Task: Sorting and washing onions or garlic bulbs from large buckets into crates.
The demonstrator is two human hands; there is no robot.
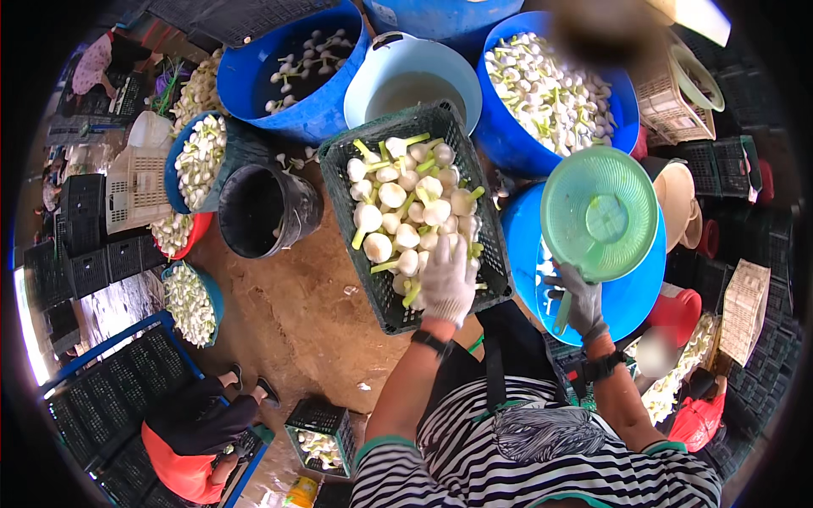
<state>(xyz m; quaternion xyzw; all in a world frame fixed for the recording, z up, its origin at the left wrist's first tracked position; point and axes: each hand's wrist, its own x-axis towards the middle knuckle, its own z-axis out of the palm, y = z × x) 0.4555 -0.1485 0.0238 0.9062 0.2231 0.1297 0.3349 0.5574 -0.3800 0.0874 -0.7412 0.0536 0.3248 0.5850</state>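
Note:
A dark plastic crate [375, 305] of garlic bulbs with trimmed green stalks [406, 209] sits before me, resting against a light-blue tub [454, 76] of cloudy water. My left hand [448, 279], in a white knit glove, lies over the bulbs at the near end of the crate, fingers slightly spread. No bulb is visibly gripped, though its palm side is hidden. In a grey glove, my right hand [579, 301] grips the handle of a green plastic strainer [600, 213]. The strainer is held above a bright-blue tub [635, 298] with some bulbs inside.
Blue tubs of garlic stand at back left [298, 120] and back right [514, 152]. Left are a black bucket [305, 206] and a teal basin [219, 298] of garlic. A person [184, 444] sits lower left near a small crate [340, 438]; another person [698, 419] is far right.

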